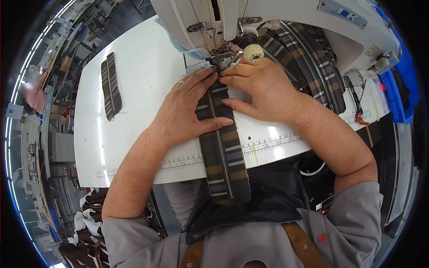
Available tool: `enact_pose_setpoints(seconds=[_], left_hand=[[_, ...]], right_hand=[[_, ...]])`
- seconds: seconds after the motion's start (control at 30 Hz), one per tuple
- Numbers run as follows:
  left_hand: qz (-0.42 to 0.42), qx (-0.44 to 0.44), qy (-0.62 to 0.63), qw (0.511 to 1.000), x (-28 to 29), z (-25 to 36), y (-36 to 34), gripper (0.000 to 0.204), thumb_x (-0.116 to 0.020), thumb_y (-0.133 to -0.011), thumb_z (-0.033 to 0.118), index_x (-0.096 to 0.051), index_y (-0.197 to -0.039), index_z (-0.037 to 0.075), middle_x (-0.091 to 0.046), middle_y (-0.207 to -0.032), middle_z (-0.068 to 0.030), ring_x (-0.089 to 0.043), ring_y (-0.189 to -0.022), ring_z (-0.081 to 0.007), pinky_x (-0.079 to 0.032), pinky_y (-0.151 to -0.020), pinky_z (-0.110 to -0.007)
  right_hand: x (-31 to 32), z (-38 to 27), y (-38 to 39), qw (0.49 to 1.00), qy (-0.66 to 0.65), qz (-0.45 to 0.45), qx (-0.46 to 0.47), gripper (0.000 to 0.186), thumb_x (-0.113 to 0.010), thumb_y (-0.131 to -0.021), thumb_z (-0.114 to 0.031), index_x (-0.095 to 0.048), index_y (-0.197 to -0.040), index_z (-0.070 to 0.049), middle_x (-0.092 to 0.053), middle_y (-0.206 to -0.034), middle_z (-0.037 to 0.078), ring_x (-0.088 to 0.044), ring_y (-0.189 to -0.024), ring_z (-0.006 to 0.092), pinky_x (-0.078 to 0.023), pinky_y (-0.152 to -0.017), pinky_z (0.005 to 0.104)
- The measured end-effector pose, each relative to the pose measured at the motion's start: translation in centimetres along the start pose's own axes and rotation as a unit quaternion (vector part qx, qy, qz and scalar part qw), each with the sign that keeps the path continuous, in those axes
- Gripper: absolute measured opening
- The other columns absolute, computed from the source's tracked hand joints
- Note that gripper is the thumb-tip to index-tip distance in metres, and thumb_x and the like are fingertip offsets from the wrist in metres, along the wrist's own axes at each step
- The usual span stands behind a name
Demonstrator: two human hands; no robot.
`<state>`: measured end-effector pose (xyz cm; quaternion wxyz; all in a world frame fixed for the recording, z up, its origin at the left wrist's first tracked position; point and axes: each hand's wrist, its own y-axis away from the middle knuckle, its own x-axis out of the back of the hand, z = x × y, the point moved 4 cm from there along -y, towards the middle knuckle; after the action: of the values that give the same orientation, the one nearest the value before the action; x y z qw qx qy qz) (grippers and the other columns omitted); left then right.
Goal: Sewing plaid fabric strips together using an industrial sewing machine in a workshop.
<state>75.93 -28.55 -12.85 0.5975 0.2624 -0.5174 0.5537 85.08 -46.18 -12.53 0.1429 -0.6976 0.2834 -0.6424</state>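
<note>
A long plaid fabric strip with a metal zipper runs from under the needle area of a white sewing machine toward me, its near end hanging over the table's front edge. My left hand lies flat on the strip's left side, fingers stretched toward the presser foot and thumb across the zipper. On the other side, my right hand rests with its fingertips on the strip's right edge near the foot, thumb apart and lower down. Both hands are open, pressing the fabric rather than gripping it. The needle tip is hidden.
On the white table a short plaid piece lies at the left. More plaid zipper strips are piled under the machine arm. A printed ruler follows the front edge. A blue bin stands at the right.
</note>
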Motion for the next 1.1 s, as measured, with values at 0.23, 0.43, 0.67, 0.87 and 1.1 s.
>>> enact_pose_setpoints(seconds=[0.23, 0.43, 0.67, 0.87, 1.1], left_hand=[[0.007, -0.012, -0.074, 0.997, 0.22, 0.12, -0.49, 0.092, -0.089, -0.076, 0.051, -0.058, -0.147, 0.000, -0.054, -0.155, -0.0193, -0.045, -0.149, -0.0384, -0.034, -0.125, -0.050], [0.016, -0.004, -0.019, 1.000, -0.18, -0.25, -0.20, 0.090, -0.089, -0.077, 0.051, -0.060, -0.146, 0.002, -0.054, -0.155, -0.0186, -0.046, -0.148, -0.0378, -0.033, -0.125, -0.051], [0.022, -0.003, -0.002, 1.000, 0.01, -0.04, -0.17, 0.085, -0.088, -0.079, 0.048, -0.061, -0.144, 0.001, -0.056, -0.154, -0.0187, -0.050, -0.146, -0.0373, -0.038, -0.123, -0.050], [0.029, -0.016, 0.000, 0.999, 0.20, -0.02, -0.11, 0.080, -0.088, -0.080, 0.043, -0.063, -0.140, -0.002, -0.058, -0.151, -0.0206, -0.055, -0.142, -0.0396, -0.043, -0.120, -0.048], [0.028, -0.002, 0.025, 0.999, 0.26, 0.30, -0.17, 0.076, -0.089, -0.080, 0.038, -0.064, -0.139, -0.003, -0.060, -0.150, -0.0212, -0.055, -0.142, -0.0379, -0.046, -0.118, -0.046]], right_hand=[[-0.04, 0.00, 0.09, 1.000, 0.002, 0.000, 0.005, 0.043, -0.080, -0.084, -0.038, -0.079, -0.109, -0.003, -0.074, -0.102, 0.007, -0.066, -0.100, 0.0260, -0.056, -0.085, 0.0395], [-0.11, -0.04, 0.15, 1.000, 0.002, 0.007, 0.009, 0.043, -0.080, -0.084, -0.038, -0.079, -0.110, -0.003, -0.074, -0.103, 0.007, -0.066, -0.100, 0.0261, -0.056, -0.086, 0.0399], [-0.08, -0.13, 0.10, 1.000, 0.004, 0.009, 0.006, 0.041, -0.080, -0.083, -0.035, -0.078, -0.108, -0.003, -0.074, -0.103, 0.007, -0.066, -0.101, 0.0263, -0.056, -0.087, 0.0397], [0.00, -0.19, -0.06, 1.000, 0.005, 0.007, 0.007, 0.040, -0.080, -0.082, -0.033, -0.078, -0.108, -0.003, -0.074, -0.104, 0.007, -0.067, -0.100, 0.0268, -0.057, -0.087, 0.0400], [0.19, -0.34, -0.05, 1.000, 0.012, 0.004, 0.003, 0.039, -0.080, -0.082, -0.032, -0.078, -0.107, -0.002, -0.075, -0.107, 0.008, -0.067, -0.104, 0.0269, -0.057, -0.088, 0.0399]])
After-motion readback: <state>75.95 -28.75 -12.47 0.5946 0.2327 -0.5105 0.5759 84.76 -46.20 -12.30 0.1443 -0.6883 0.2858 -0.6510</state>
